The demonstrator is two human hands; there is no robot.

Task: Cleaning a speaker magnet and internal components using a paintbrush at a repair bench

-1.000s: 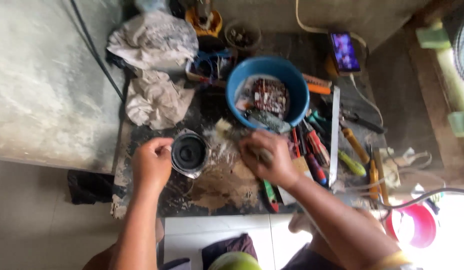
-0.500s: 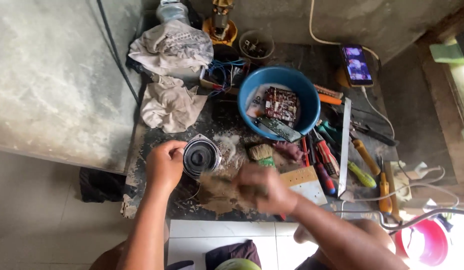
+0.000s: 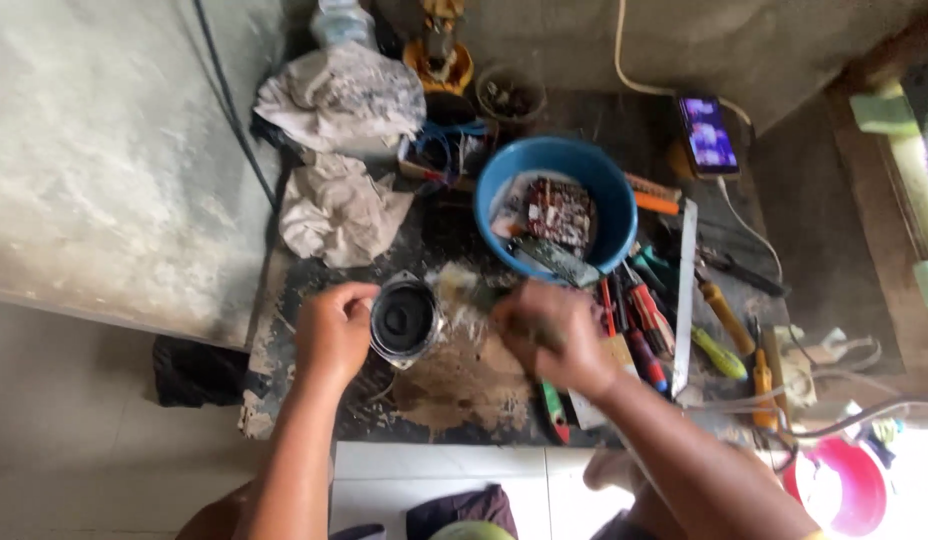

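Note:
My left hand (image 3: pixel 331 332) grips the side of a round metal housing with a dark hollow centre (image 3: pixel 405 321), standing on a dirty dark workboard (image 3: pixel 454 395). My right hand (image 3: pixel 546 335) is blurred just to the right of the housing, fingers closed around a small object that I cannot make out. A patch of pale shreds and brown dust lies on the board between the two hands.
A blue bowl (image 3: pixel 594 175) holding circuit boards stands behind my right hand. Screwdrivers and pliers (image 3: pixel 644 320) lie to its right with a metal ruler (image 3: pixel 686 280). Crumpled rags (image 3: pixel 334 205) are at the back left, a lit phone (image 3: pixel 709 133) back right, a pink bucket (image 3: pixel 839 485) lower right.
My right hand has moved up from the brown patch to beside the housing. My left hand has stayed on the housing. The view has shifted slightly.

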